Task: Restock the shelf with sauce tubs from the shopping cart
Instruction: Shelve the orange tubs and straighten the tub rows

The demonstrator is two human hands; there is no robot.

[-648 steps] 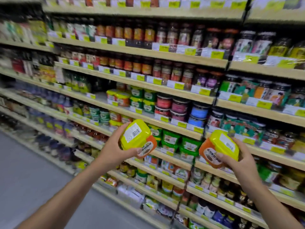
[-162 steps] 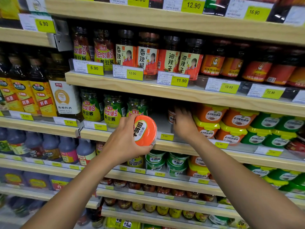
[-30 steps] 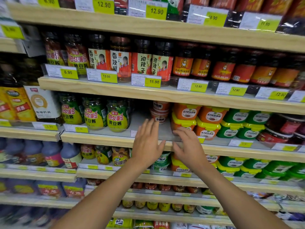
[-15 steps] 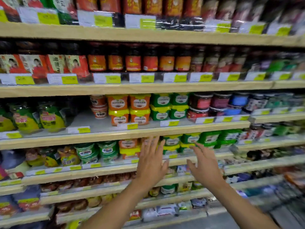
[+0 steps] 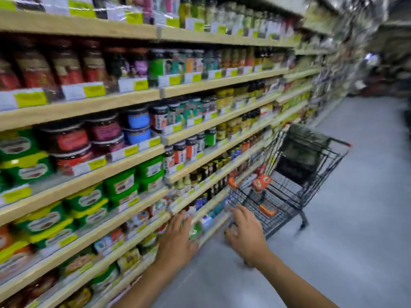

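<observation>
A black wire shopping cart [image 5: 311, 172] stands in the aisle to the right, close against the shelving. Orange sauce tubs [image 5: 260, 182] lie inside its basket, and another orange tub [image 5: 268, 210] lies lower on the cart floor. My left hand [image 5: 176, 237] and my right hand [image 5: 245, 232] are both empty, fingers spread, stretched out low in front of me. The right hand is just short of the cart's near end. The wooden shelf [image 5: 124, 162] on the left holds green tubs [image 5: 121, 184] and jars. The picture is motion-blurred.
Long wooden shelving full of jars and bottles runs along the left side into the distance. The grey aisle floor [image 5: 347, 230] opens to the right of the cart. Dark blurred shapes sit at the far end of the aisle.
My view has swung right, away from the orange-tub shelf, and the cart has come into sight. Both empty hands have dropped lower and moved toward the cart.
</observation>
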